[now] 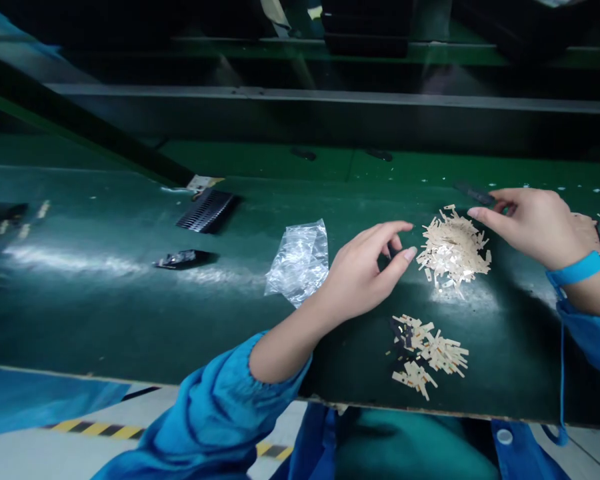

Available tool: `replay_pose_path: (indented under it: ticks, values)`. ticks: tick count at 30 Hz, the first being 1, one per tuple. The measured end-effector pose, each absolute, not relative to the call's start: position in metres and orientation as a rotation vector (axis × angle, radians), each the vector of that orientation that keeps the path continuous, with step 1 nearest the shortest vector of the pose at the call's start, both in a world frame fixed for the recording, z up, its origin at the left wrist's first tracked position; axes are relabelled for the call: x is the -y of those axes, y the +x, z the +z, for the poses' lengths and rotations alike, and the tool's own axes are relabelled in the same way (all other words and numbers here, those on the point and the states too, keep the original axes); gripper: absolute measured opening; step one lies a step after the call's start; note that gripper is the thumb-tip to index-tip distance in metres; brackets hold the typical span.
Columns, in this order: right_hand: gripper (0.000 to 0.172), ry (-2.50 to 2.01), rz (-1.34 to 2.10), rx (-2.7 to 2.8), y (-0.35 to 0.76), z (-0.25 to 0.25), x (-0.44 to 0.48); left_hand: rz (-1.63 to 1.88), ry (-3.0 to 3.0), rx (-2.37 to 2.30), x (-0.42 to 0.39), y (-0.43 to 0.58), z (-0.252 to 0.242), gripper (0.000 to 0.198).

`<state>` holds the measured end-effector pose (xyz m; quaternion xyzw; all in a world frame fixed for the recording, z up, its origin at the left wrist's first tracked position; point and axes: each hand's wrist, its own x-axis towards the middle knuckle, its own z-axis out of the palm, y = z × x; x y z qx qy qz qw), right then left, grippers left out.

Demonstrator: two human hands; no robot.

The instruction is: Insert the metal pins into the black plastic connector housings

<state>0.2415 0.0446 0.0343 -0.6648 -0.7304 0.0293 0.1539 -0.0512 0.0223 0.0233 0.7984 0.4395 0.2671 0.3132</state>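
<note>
My left hand hovers just left of a heap of small beige flat pieces. Its index finger and thumb are apart, and nothing clear shows between them. On the heap's far right side, my right hand, with a blue wrist strap, has thumb and index finger at the end of a slim black part. That part is slightly blurred, and the fingers seem to pinch it. Nearer the front edge lies a smaller group of beige pieces mixed with tiny black bits.
A crumpled clear plastic bag lies left of my left hand. Further left are a black ribbed part and a small black piece. Two dark slim parts rest at the back. A dark slanted post meets the green table.
</note>
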Motion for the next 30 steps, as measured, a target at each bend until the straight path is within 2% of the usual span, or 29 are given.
replay_pose_path:
  ticks: [2, 4, 6, 8, 13, 18, 22, 24, 28, 30]
  values:
    - [0.052, -2.045, -0.011, 2.051, 0.250, 0.027, -0.045, 0.616, 2.170, -1.062, -0.019, -0.059, 0.024, 0.023]
    - [0.048, -1.981, -0.029, 2.067, 0.247, 0.022, -0.025, 0.476, 2.250, -0.900, -0.011, -0.063, 0.022, 0.020]
    - [0.029, -1.766, 0.251, 2.138, 0.233, 0.019, 0.006, 0.346, 2.327, -0.757, 0.000, -0.063, 0.017, 0.021]
    - [0.018, -1.517, 0.740, 2.320, 0.213, 0.018, 0.039, 0.282, 2.399, -0.669, 0.009, -0.059, 0.011, 0.023]
    - [0.001, -1.425, 1.046, 2.470, 0.182, 0.015, 0.071, 0.197, 2.523, -0.593, 0.019, -0.049, -0.001, 0.020]
    - [0.009, -1.450, 1.415, 2.197, 0.193, 0.014, 0.060, 0.179, 2.453, -0.582, 0.017, -0.049, 0.000, 0.013]
    - [0.012, -1.418, 1.623, 1.944, 0.198, 0.013, 0.058, 0.198, 2.204, -0.524, 0.014, -0.050, 0.007, 0.035]
    - [0.014, -1.395, 1.631, 1.885, 0.197, 0.012, 0.059, 0.184, 2.105, -0.526, 0.012, -0.048, 0.011, 0.038]
    - [0.016, -1.358, 1.617, 1.849, 0.194, 0.012, 0.060, 0.194, 2.028, -0.606, 0.012, -0.045, 0.013, 0.020]
    - [0.018, -1.363, 1.593, 1.813, 0.194, 0.012, 0.060, 0.190, 2.086, -0.612, 0.014, -0.044, 0.011, 0.022]
